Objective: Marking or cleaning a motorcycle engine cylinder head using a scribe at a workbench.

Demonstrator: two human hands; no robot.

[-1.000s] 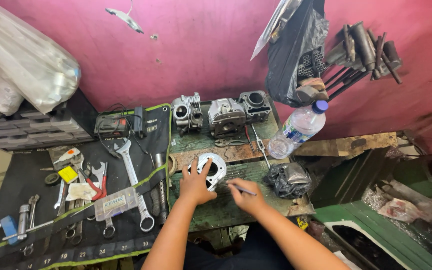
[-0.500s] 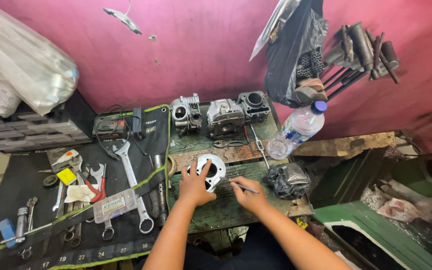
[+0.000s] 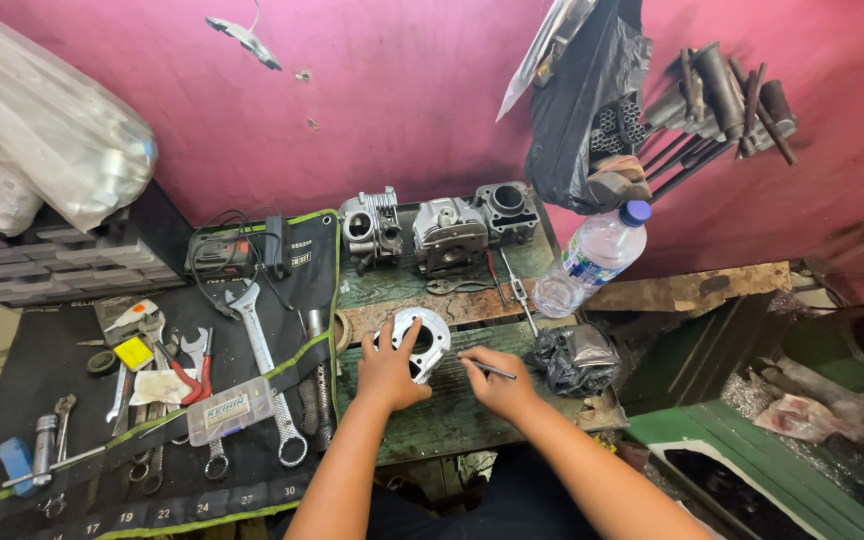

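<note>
My left hand (image 3: 388,368) rests with fingers spread on a round silver metal engine part (image 3: 422,336) that lies flat on the worn green wooden bench (image 3: 452,420). To its right, my right hand (image 3: 497,382) grips a thin metal pick (image 3: 490,369), its tip pointing left toward the round part. Both forearms reach in from the bottom of the head view.
Three grey engine parts (image 3: 444,230) stand at the back of the bench. A clear plastic bottle (image 3: 592,258) and a crumpled black bag (image 3: 574,357) sit to the right. A black tool mat (image 3: 142,400) with wrenches, pliers and a small box lies on the left.
My hands stay on the round part and the pick with only slight shifts. The camera view has barely moved.
</note>
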